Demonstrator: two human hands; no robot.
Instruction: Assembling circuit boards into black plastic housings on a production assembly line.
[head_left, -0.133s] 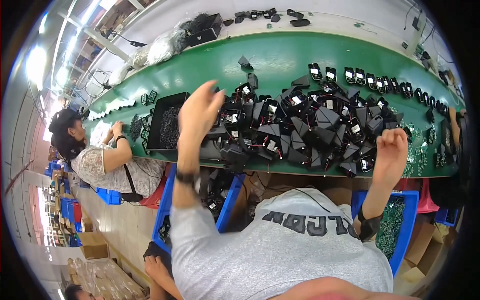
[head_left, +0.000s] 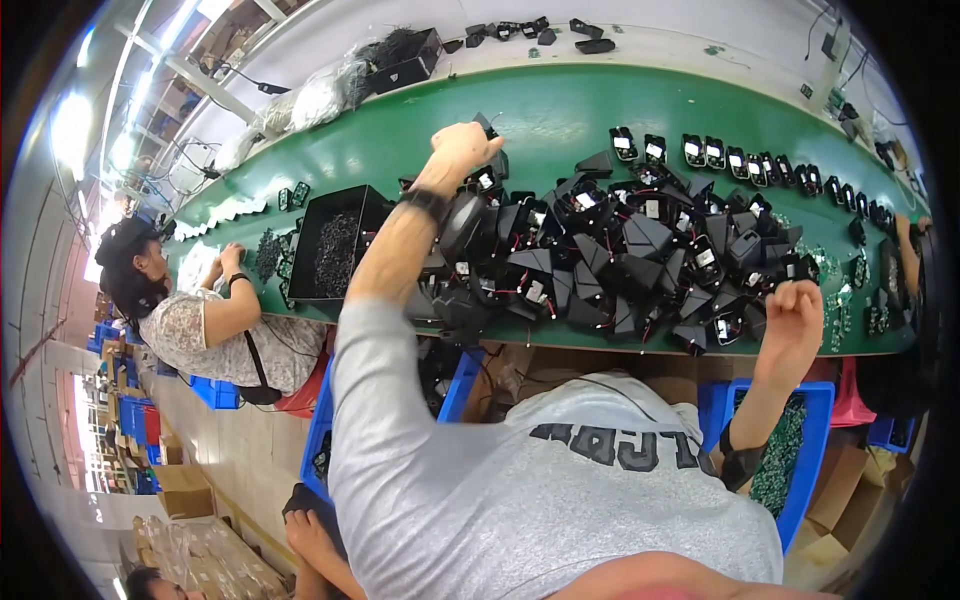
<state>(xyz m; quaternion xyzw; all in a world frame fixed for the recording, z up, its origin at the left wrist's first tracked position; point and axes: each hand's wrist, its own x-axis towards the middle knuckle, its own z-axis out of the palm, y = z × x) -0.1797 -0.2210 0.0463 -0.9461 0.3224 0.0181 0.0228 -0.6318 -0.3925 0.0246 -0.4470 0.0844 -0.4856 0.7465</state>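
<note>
My left hand reaches to the far side of the pile, its fingers closed at a small black angular plastic housing on the green table. The hand covers part of that housing. My right hand is raised at the table's near edge, right of the pile, with its fingers curled in; whatever is in them, if anything, is hidden. Between the hands lies a large heap of black plastic housings, several with white-labelled modules and thin red and black wires showing.
A black box of small dark parts stands left of the heap. Rows of black modules line the far right, with green circuit boards nearer. Blue bins sit below the table edge. A person works at the left.
My left hand has moved away from me and to the right, from beside the black box to the small housing beyond the heap. My right hand has dropped slightly.
</note>
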